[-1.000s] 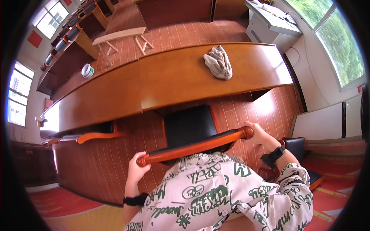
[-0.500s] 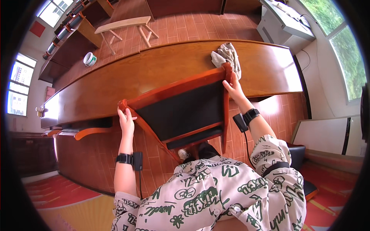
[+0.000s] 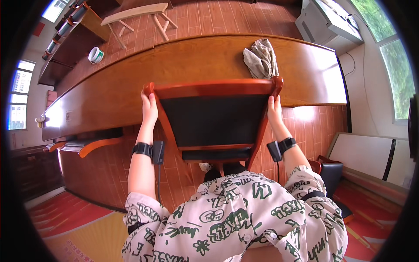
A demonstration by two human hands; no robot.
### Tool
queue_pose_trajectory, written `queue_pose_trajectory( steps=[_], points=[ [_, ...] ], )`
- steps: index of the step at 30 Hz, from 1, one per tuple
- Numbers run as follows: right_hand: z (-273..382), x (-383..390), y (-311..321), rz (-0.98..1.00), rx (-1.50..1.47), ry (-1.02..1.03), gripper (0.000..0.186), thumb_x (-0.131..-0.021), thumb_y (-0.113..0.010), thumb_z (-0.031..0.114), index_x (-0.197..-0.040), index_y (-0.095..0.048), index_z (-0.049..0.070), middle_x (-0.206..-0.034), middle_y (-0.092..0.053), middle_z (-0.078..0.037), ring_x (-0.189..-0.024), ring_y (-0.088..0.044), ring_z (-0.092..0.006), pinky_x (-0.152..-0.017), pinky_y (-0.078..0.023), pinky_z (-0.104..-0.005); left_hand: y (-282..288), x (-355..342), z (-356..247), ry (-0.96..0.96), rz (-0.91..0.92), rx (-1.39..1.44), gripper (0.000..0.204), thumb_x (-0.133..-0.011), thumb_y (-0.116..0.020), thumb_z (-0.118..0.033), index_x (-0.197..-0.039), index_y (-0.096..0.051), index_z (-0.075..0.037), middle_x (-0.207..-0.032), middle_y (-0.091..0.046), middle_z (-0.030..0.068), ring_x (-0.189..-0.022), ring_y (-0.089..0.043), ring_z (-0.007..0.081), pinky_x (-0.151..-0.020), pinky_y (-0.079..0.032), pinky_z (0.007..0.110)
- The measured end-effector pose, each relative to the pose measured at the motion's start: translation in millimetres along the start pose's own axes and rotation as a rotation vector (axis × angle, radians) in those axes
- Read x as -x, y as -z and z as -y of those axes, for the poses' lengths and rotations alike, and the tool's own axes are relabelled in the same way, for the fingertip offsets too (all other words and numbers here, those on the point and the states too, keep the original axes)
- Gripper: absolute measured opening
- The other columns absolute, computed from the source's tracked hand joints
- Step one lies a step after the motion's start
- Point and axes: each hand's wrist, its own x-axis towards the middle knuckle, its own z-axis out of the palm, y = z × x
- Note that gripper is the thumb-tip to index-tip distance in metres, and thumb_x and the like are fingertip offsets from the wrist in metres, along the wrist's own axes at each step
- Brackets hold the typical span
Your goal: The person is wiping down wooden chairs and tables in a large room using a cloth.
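A long, shiny brown wooden tabletop [image 3: 187, 61] blocks the front. A crumpled grey cloth [image 3: 262, 59] lies right of its middle. A pale wooden bench [image 3: 135, 14] stands past its far edge. At the near edge, the red wooden chair with a black panel [image 3: 214, 120] has its top bar running left to right. The left hand [image 3: 149, 110] and right hand [image 3: 274, 111] hold its top corners. I can't see inside the round white-and-green bucket [image 3: 95, 55] past the far edge.

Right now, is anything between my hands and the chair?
Nothing visible. Your left hand and right hand both hold the chair, one on each side of its backrest. The crumpled cloth lies on the desk beyond the right corner, not in between.
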Motion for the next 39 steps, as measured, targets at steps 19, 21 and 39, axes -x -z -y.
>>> queue_pose_trajectory(
  steps=[19, 21, 39],
  points=[
    [-24, -133, 23, 0.064, 0.268, 0.38, 0.044, -0.086, -0.059, 0.028, -0.126, -0.05, 0.012, -0.132, -0.045, -0.016, -0.122, -0.042, -0.0338, -0.101, -0.035, -0.0418, 22, -1, 15, 0.238, 0.023, -0.082, 0.053, -0.098, -0.036, -0.039, -0.139, -0.02, -0.01, -0.118, -0.051, 0.0142, -0.081, -0.057, 0.0221, -0.055, -0.047, 0.03],
    [-16, -158, 17, 0.038, 0.513, 0.476, 0.057, -0.081, -0.066, 0.028, -0.133, -0.045, 0.017, -0.14, -0.038, -0.016, -0.126, -0.037, -0.0377, -0.103, -0.033, -0.0463, 20, 16, 10, 0.212, -0.043, -0.111, 0.053, -0.097, -0.041, -0.027, -0.142, -0.017, -0.011, -0.128, -0.044, 0.0143, -0.094, -0.057, 0.0242, -0.06, -0.049, 0.031],
    [-67, 35, 82, 0.346, 0.648, 0.185, 0.044, -0.07, -0.066, 0.014, -0.112, -0.054, 0.01, -0.108, -0.05, -0.019, -0.101, -0.05, -0.0401, -0.085, -0.045, -0.0444, 7, 56, -83, -0.74, 0.092, -0.764, 0.056, -0.081, -0.061, -0.019, -0.131, -0.042, -0.005, -0.138, -0.038, 0.0142, -0.131, -0.032, 0.0327, -0.108, -0.024, 0.048]
  ],
)
